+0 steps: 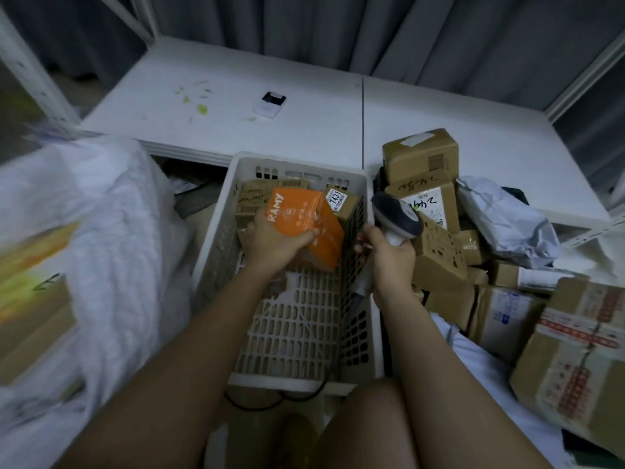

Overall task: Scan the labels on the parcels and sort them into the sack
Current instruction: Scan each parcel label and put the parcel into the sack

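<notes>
Head: hands (334,248) hold box (304,225) (inside basket rim (297,162)).

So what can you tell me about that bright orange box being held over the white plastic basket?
The bright orange cardboard box is a small carton with white lettering reading "RAMY" along one face and faint white graphics on its other faces. It looks closed and undamaged. It is tilted, one corner pointing down. The left hand grips it from below, thumb across its front, holding it above the white slotted plastic basket, in front of brown parcels inside.
</notes>
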A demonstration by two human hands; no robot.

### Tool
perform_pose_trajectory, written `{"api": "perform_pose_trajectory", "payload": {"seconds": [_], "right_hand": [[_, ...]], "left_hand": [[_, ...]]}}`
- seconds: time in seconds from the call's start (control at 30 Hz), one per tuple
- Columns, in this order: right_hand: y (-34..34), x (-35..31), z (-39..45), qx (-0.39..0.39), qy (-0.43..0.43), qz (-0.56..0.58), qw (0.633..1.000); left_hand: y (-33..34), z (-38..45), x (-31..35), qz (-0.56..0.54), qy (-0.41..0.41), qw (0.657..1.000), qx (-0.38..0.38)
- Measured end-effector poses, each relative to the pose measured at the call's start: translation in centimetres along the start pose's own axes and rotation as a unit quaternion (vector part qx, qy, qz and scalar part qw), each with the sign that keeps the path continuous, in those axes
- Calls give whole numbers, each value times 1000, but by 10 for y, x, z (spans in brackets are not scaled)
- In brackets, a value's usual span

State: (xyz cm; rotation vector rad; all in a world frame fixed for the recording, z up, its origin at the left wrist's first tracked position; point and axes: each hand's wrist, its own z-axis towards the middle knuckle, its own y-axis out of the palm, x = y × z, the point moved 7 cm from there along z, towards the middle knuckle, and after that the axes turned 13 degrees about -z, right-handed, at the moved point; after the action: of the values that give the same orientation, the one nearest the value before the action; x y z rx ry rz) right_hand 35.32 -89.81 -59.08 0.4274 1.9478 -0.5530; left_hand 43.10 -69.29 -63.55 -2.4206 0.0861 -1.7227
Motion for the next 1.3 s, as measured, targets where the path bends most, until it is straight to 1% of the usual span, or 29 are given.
{"api": "perform_pose_trajectory", "payload": {"seconds": [0.07,0.13,0.27,0.4,0.47,0.53,0.6,0.67,0.73,0.83,0.9,0.93,1.0,1.03,1.1,1.13,1.2,1.3], "right_hand": [[1,-10,-15,-7,-7,7,1000],[2,-20,-32,-11,-18,10,1000],[10,-45,-78,-31,-47,36,998],[27,-84,-136,-57,-107,60,991],[35,-107,-171,-70,-143,68,985],[46,-125,-202,-82,-174,59,980],[59,-130,-230,-115,-193,39,974],[73,-118,-255,-166,-178,-1,970],[83,-93,-274,-197,-164,-27,966],[88,-46,-293,-185,-124,-41,974],[87,-17,-302,-171,-118,-48,977],[87,-4,-302,-168,-116,-47,978],[82,14,-311,-176,-113,-55,976],[79,21,-313,-180,-113,-59,975],[76,34,-311,-186,-109,-64,974],[76,40,-309,-192,-101,-63,974],[78,47,-306,-200,-112,-72,971],[86,56,-301,-223,-139,-97,960]], "left_hand": [[-22,-25,35,-29,53,998,16],[-45,-51,66,-34,101,994,38],[-88,-117,122,15,201,978,48],[-132,-182,158,69,314,946,43],[-160,-215,171,115,370,920,54],[-184,-242,175,165,410,895,62],[-204,-263,166,212,422,879,66],[-217,-277,148,248,425,868,65],[-226,-284,123,276,410,869,41],[-233,-290,80,297,372,880,3],[-232,-296,52,255,339,905,-30],[-231,-297,42,207,312,927,-37],[-235,-301,25,89,237,967,-5],[-238,-301,17,38,196,980,24],[-244,-299,5,-29,118,990,76],[-246,-297,-1,-48,82,991,91],[-248,-292,-10,-59,17,994,94],[-248,-285,-21,-24,-44,996,75]]}}
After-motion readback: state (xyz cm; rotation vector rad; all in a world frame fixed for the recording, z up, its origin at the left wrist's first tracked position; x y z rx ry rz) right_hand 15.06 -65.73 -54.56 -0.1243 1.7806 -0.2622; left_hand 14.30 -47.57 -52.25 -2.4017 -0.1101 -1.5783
